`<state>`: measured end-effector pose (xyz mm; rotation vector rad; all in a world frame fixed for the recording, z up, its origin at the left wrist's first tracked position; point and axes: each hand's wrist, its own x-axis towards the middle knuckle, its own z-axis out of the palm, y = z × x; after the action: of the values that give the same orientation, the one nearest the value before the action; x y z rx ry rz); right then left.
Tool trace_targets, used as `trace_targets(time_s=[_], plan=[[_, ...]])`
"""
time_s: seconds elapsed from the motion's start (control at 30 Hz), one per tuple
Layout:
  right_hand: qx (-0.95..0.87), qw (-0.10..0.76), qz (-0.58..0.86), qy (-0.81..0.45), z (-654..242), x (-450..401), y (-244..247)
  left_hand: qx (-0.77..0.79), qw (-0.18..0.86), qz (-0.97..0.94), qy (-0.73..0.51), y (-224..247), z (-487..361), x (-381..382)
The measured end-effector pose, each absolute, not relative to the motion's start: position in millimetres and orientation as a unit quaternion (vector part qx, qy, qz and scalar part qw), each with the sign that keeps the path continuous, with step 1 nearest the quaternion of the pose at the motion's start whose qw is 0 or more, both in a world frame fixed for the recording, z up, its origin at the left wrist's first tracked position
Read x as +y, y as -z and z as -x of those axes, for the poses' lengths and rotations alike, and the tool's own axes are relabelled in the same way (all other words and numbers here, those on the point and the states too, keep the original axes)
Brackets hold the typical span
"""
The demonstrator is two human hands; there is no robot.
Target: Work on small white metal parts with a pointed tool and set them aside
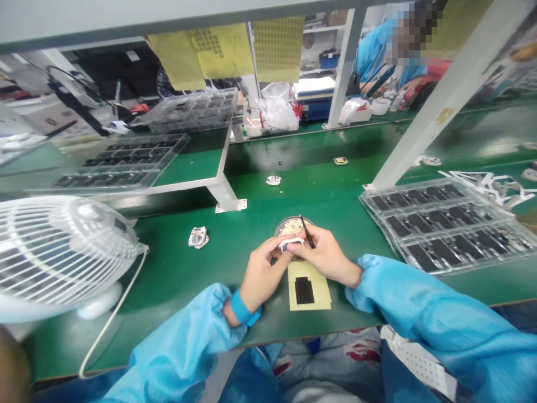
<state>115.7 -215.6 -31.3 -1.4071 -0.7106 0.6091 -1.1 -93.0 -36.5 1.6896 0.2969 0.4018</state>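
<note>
My left hand [266, 271] is closed on one side of a small white plastic casing [292, 242], held up over the bench. The thumb and fingers of my right hand [327, 254] grip the casing's other side. A thin dark tool [307, 230], perhaps tweezers, sticks up from between my right fingers; its tip is hard to make out. Just behind my hands is a round dish [289, 225] of tiny pale parts, partly covered by them. Below them lies a yellow sheet [322, 302] with a black rectangular piece [304, 291] on it.
A white fan [62, 257] and its cord stand at left. Similar white casings [198, 237] lie about the green bench [251, 224]. Clear trays [444, 224] of dark parts lie at right, with more on the left shelf. A metal post [448, 101] slants upward. Another person [377, 50] sits opposite.
</note>
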Motion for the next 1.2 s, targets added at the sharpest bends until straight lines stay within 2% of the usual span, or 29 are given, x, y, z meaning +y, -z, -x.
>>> trace_targets(time_s=[0.2, 0.4, 0.47, 0.53, 0.63, 0.93, 1.2], plan=[[-0.296, 0.67, 0.629, -0.26, -106.8, -211.6, 35.4, 0.14, 0.609, -0.753, -0.205, 31.2, 3.9, -98.3], [-0.372, 0.613, 0.662, -0.219, -118.6, -213.0, 28.0, 0.154, 0.674, -0.699, -0.181, 37.0, -0.5, -93.3], [-0.419, 0.581, 0.683, -0.144, -125.9, -216.9, 22.2, 0.153, 0.647, -0.725, -0.182, 38.4, -1.8, -90.6], [-0.45, 0.563, 0.689, -0.075, -131.9, -221.7, 17.1, 0.15, 0.569, -0.783, -0.204, 38.0, -1.8, -89.1], [-0.498, 0.546, 0.671, -0.054, -137.1, -227.3, 14.6, 0.135, 0.48, -0.835, -0.231, 35.6, -0.9, -89.0], [-0.595, 0.493, 0.634, -0.018, -140.6, -232.4, 28.0, 0.113, 0.438, -0.858, -0.244, 34.3, -2.8, -88.2], [-0.598, 0.359, 0.716, -0.027, -142.0, -238.5, 17.7, 0.125, 0.432, -0.864, -0.228, 27.9, -11.0, -88.5]])
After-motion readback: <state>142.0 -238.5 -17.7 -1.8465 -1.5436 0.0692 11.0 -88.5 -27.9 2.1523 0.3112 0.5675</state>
